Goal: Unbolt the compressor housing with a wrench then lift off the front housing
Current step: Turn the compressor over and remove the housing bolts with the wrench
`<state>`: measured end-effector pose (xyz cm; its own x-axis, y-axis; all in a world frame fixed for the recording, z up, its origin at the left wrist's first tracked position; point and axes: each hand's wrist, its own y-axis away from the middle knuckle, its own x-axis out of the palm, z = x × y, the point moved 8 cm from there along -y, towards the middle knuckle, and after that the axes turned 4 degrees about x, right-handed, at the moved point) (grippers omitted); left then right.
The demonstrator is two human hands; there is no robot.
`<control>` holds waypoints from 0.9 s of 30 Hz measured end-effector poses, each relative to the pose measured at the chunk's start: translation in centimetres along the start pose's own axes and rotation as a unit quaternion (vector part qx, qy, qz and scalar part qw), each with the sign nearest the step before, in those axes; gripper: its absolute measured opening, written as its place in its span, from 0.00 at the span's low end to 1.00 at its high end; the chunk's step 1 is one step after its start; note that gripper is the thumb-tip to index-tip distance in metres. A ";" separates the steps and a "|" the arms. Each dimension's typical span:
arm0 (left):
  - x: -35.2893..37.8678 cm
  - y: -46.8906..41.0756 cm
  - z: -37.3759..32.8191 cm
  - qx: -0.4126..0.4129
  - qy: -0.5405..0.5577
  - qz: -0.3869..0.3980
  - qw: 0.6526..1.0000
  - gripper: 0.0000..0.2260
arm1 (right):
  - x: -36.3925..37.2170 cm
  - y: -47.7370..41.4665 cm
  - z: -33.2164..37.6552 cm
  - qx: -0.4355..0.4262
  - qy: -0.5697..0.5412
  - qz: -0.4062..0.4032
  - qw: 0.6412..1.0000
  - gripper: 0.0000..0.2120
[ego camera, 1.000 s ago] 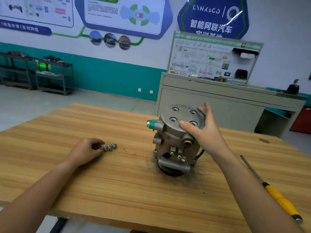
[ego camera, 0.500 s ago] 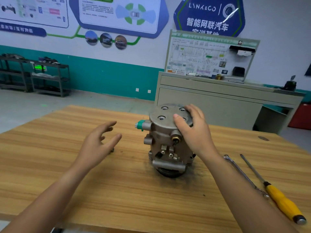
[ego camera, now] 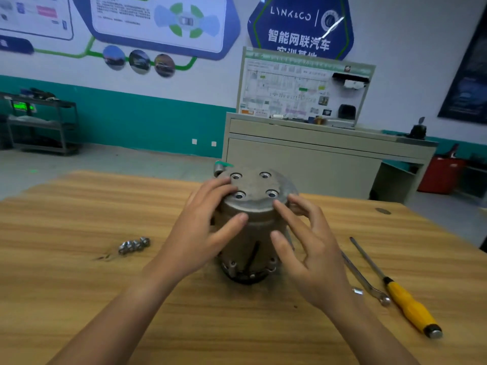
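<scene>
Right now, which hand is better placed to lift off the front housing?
Left, probably. The left hand wraps the rim of the front housing, fingers on top and thumb on its side; the right hand only touches the rim with a fingertip, fingers spread.

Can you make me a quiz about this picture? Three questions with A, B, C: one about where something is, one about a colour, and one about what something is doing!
1. Where are the loose bolts?
A. On the table, left of the compressor
B. On top of the compressor
C. On the floor

2. What colour is the screwdriver handle?
A. Red
B. Yellow
C. Green

3. What is the wrench doing?
A. Turning a bolt
B. Being held up in a hand
C. Lying on the table

Answers:
1 A: the little pile sits on the wood to the left of the compressor.
2 B: the handle is bright yellow.
3 C: it lies flat beside the screwdriver, and no hand grips it.
</scene>
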<state>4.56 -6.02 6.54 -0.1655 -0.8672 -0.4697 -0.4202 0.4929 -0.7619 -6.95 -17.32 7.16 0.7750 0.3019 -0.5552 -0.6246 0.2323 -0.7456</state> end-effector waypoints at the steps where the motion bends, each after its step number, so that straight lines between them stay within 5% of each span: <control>1: -0.1 -0.5 0.3 -0.002 -0.005 -0.006 1.000 0.20 | 0.1 0.0 0.6 -0.031 0.031 -0.014 0.999 0.23; 5: -1.0 -1.8 1.5 0.005 -0.001 -0.011 1.000 0.20 | 0.5 -0.7 1.7 -0.093 0.117 -0.050 0.988 0.19; 13: -0.3 -0.8 0.4 0.033 -0.038 0.018 0.999 0.23 | -1.3 -1.4 0.0 -0.094 0.064 -0.067 0.991 0.17; 19: -0.5 -0.9 -3.3 0.086 -0.160 0.042 0.982 0.26 | -1.6 -3.6 -3.6 0.062 0.068 0.016 0.996 0.17; 23: -0.9 -1.3 -4.3 0.103 -0.208 0.042 0.972 0.24 | -1.5 -5.3 -5.5 0.221 -0.111 0.127 0.960 0.21; 27: -0.7 -1.0 -3.7 0.106 -0.185 0.050 0.976 0.23 | -1.5 -5.3 -5.5 0.218 -0.151 0.127 0.956 0.14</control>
<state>1.84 -6.18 9.29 0.1541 -0.7486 -0.6449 -0.2177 0.6109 -0.7612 -4.23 -24.11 9.92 0.5706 0.6373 -0.5180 -0.8210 0.4587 -0.3400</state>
